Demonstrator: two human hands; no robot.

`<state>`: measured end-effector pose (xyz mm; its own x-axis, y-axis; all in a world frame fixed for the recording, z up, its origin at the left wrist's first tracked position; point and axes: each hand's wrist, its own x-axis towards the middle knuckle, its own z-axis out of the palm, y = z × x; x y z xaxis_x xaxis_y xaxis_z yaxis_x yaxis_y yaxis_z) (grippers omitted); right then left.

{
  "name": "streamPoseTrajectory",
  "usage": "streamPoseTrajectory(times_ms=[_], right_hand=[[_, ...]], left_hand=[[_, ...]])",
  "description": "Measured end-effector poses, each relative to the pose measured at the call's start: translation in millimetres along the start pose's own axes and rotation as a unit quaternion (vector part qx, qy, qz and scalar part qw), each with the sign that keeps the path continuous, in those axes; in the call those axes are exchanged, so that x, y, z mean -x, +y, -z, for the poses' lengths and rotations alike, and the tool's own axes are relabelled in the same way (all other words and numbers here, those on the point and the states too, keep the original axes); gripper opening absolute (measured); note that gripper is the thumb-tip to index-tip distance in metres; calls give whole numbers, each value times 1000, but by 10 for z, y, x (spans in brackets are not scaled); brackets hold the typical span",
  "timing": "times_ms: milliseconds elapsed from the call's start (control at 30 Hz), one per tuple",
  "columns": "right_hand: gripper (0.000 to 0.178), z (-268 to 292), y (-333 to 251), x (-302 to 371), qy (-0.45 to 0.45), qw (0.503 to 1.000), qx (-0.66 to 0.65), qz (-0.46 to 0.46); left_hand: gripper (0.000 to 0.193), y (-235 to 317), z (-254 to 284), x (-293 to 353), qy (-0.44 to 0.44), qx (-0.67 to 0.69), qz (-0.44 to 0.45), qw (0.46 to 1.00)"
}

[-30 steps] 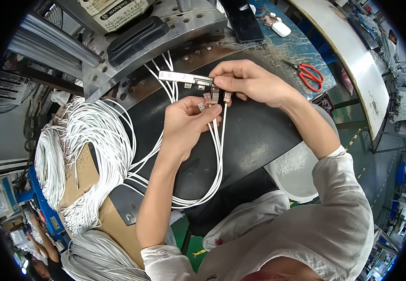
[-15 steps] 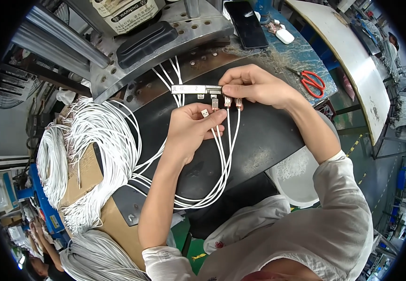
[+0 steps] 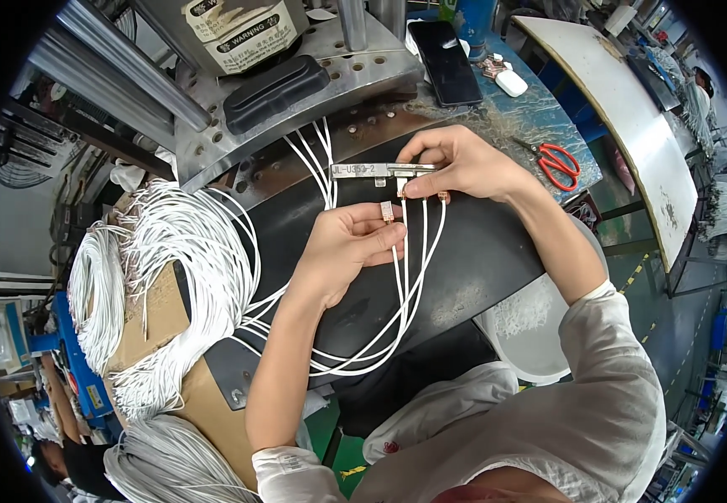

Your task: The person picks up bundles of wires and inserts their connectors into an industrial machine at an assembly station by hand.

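Note:
My left hand [image 3: 338, 256] pinches a white cable just behind its small metal USB plug [image 3: 387, 211], which points upward. Just above and to the right, my right hand [image 3: 468, 170] grips a narrow metal bar-shaped fixture [image 3: 359, 170] by its right end, thumb in front. Several white cables [image 3: 424, 243] hang from the fixture's lower edge, their copper-coloured plug ends lined up along it. My right fingers partly hide those plugs. The cables loop down and leftward over the black work surface [image 3: 481, 243].
A large bundle of white cables [image 3: 212, 251] lies at the left, with a grey coil [image 3: 175, 461] below it. The press's steel plate [image 3: 204, 151] stands beyond my hands. A phone [image 3: 446, 63] and red-handled cutters [image 3: 558, 165] lie on the blue bench [image 3: 514, 126].
A plug near my left fingertips now sits at the fixture's lower edge. My left hand has dropped slightly away and turned its remaining plug upright. The fixture has shifted right.

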<state>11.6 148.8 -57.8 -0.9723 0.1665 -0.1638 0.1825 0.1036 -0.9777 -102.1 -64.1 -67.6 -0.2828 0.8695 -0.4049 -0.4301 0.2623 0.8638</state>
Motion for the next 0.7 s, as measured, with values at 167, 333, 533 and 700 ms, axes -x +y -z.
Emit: streamPoseTrajectory(times_ms=[167, 333, 533, 700], right_hand=[[35, 6, 36, -11, -23, 1000, 1, -1], [31, 54, -74, 33, -44, 999, 17, 4], [17, 153, -132, 26, 28, 941, 269, 202], [12, -103, -226, 50, 89, 896, 319, 296]], left_hand=[[26, -35, -34, -31, 35, 0, -18, 999], [28, 1, -96, 34, 65, -26, -56, 996], [33, 214, -250, 197, 227, -554, -262, 757], [24, 442, 80, -336, 379, -678, -459, 431]])
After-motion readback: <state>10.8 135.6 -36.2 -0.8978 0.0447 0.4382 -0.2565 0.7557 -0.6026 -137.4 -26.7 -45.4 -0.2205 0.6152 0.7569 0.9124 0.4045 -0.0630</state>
